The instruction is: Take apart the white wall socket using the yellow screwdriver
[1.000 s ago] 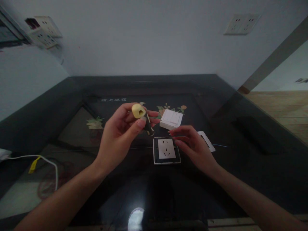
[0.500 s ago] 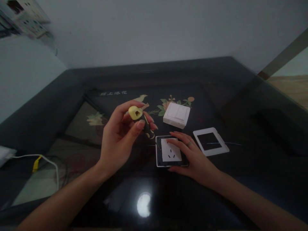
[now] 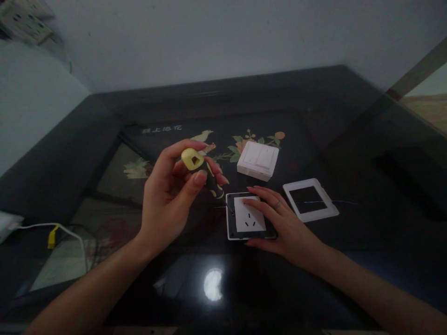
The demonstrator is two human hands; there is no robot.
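Observation:
My left hand (image 3: 167, 200) is closed around the yellow and black handle of a screwdriver (image 3: 211, 180). Its thin shaft slants down to the left side of a wall socket (image 3: 249, 223), where the tip meets the dark frame around the white face. The socket lies flat on the dark table. My right hand (image 3: 282, 225) grips the socket from the right, fingers over its top edge and face, thumb at the near edge. To the right of that hand lies a loose white cover frame (image 3: 310, 211). Behind the socket sits a white switch box (image 3: 258, 160).
The glossy black table (image 3: 352, 274) bears a printed bird and flowers. A white cable (image 3: 75, 235) with a yellow tag (image 3: 52, 237) lies at the left. A power strip (image 3: 26, 23) is at the upper left. A wall (image 3: 223, 42) stands behind the table.
The view has shifted slightly. Both hands keep their holds, and the screwdriver tip remains at the socket's left side. The handle appears a little turned.

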